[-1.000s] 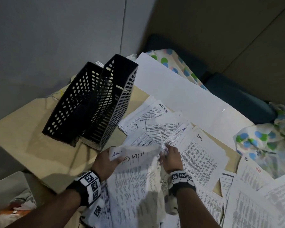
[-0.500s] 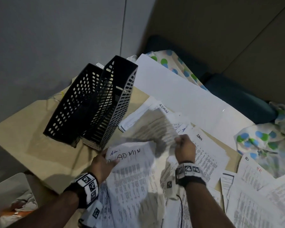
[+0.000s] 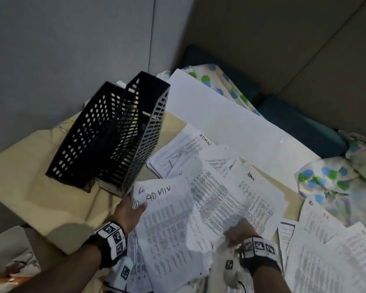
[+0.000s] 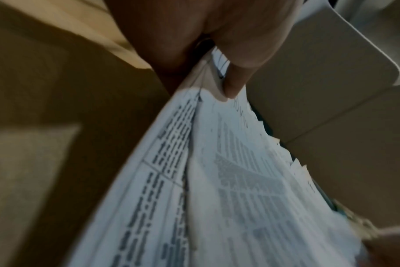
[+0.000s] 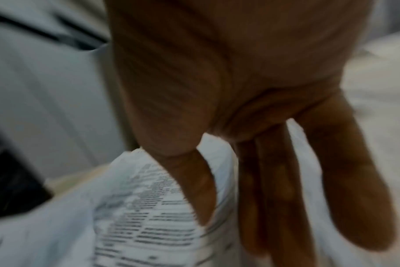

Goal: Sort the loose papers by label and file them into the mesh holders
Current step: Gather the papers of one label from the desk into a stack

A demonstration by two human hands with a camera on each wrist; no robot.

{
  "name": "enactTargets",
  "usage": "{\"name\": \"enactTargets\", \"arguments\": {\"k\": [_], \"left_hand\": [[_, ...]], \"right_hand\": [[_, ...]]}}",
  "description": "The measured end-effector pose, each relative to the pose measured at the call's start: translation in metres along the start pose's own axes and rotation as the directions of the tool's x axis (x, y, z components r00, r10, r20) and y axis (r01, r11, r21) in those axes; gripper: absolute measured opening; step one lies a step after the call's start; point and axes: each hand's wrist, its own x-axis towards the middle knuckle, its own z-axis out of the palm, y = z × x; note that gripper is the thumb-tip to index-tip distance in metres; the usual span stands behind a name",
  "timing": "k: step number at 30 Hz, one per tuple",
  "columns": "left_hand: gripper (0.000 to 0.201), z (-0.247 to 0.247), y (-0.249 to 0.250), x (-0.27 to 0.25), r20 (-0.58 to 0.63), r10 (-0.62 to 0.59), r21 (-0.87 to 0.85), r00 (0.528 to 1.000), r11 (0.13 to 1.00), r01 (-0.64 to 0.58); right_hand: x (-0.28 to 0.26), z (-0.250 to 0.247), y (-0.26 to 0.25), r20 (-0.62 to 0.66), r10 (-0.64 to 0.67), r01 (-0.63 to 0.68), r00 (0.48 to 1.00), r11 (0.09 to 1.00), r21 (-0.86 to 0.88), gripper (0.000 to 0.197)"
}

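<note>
White printed sheets marked ADMIN [image 3: 169, 225] form a stack pinched at its top corner by the left hand [image 3: 128, 214], thumb [image 4: 236, 79] on top. Just beyond that grip stand two black mesh holders [image 3: 114, 134], side by side. The right hand [image 3: 239, 231] holds a printed sheet [image 3: 216, 199] between thumb and straight fingers [image 5: 352, 195]; loose papers [image 3: 262, 199] lie past it

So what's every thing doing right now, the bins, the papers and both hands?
Mesh holders: upright, side by side, look empty.
ADMIN stack: held up by its top corner.
Left hand: pinching that stack.
Right hand: holding a printed sheet.
HR papers: lying loose on the table.
</note>
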Motion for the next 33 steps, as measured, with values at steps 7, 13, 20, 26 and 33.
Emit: {"name": "enactTargets", "arguments": {"k": [7, 13, 20, 26, 33], "left_hand": [[0.042, 0.002, 0.0, -0.006, 0.054, 0.095, -0.004, 0.994, 0.995, -0.095], [0.039, 0.002, -0.005, -0.018, 0.086, 0.156, -0.02, 0.984, 0.988, -0.155], [0.014, 0.001, -0.017, -0.021, 0.221, 0.069, -0.371, 0.973, 0.929, 0.019], [0.022, 0.0, -0.008, -0.009, 0.475, -0.205, -0.513, 0.856, 0.725, 0.458], [0.031, 0.002, -0.006, -0.002, 0.465, -0.255, -0.556, 0.848, 0.661, 0.504]], "right_hand": [[-0.017, -0.039, -0.061, -0.437, -0.514, 0.446, 0.738, 0.858, -0.256, 0.072], [0.015, -0.029, -0.103, -0.176, -0.506, 0.449, 0.845, 0.848, -0.282, 0.085], [0.056, -0.016, -0.107, -0.14, -0.48, 0.329, 0.866, 0.758, -0.564, 0.105], [0.059, -0.025, -0.115, -0.154, -0.428, 0.322, 0.89, 0.832, -0.453, 0.112], [0.059, -0.029, -0.106, -0.164, -0.476, 0.342, 0.864, 0.793, -0.504, 0.112]]}}
